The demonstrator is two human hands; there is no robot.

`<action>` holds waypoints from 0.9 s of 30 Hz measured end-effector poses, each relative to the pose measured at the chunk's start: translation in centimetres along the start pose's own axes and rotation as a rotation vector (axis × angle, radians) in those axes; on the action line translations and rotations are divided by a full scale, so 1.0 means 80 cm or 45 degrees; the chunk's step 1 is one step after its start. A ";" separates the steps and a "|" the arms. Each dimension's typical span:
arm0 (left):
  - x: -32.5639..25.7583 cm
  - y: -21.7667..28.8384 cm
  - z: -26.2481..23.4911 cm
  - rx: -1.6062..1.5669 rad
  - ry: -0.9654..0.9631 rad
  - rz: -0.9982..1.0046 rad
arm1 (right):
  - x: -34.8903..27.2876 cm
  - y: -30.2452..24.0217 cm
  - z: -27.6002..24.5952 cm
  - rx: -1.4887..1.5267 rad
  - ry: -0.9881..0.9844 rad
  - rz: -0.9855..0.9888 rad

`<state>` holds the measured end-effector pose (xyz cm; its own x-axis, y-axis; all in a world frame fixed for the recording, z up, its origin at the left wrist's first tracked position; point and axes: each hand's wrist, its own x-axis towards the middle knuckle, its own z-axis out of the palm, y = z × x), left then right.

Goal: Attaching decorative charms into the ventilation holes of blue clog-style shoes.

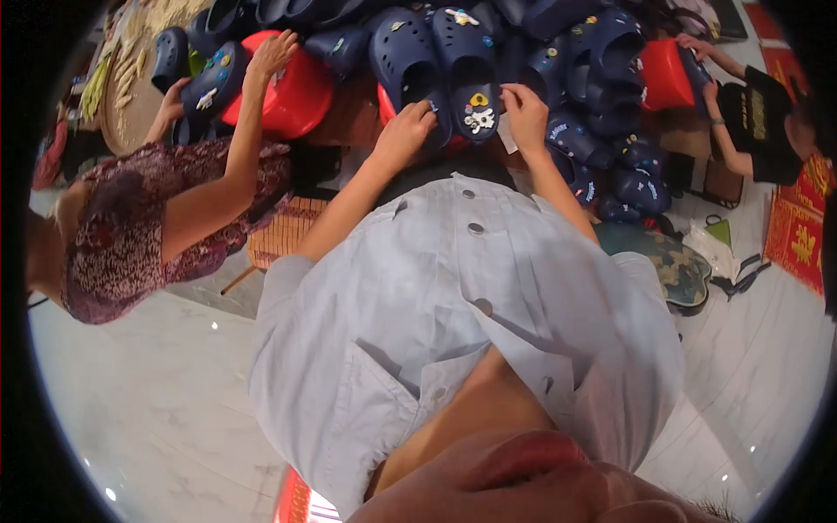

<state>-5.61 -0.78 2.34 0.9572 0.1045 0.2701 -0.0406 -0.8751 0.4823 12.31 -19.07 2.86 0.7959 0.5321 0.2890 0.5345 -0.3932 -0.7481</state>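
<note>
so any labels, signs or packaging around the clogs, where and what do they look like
Red mat: far right on the floor, rectangular, red with gold markings.
White tag: by the right hand beside the navy clog, small and pale.
White bag: floor at right, crumpled.

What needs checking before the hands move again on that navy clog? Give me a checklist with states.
1. Left hand on the navy clog: ok, fingertips touch its left edge.
2. Right hand on the clog: ok, at its right edge.
3. Charms seated on the clog's top: cannot tell, too small.
4. Firm grip on the clog: cannot tell, fingers partly hidden.
5. Co-worker's hand apart from the clog: ok, on a red tub to the left.
6. Pile of navy clogs steady: cannot tell.
</note>
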 end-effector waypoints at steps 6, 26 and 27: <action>0.003 -0.001 -0.013 -0.069 0.264 -0.015 | 0.013 -0.010 0.012 0.117 0.022 0.076; 0.002 -0.047 -0.027 -1.585 0.616 -1.193 | 0.026 -0.017 0.035 0.060 0.032 -0.093; -0.001 -0.051 -0.023 -1.631 0.623 -1.205 | 0.026 -0.024 0.034 0.082 -0.016 -0.043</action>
<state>-6.07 3.66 1.87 0.6146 0.6812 -0.3979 0.0326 0.4820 0.8756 12.15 -15.17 3.27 0.7741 0.5534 0.3074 0.5410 -0.3262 -0.7752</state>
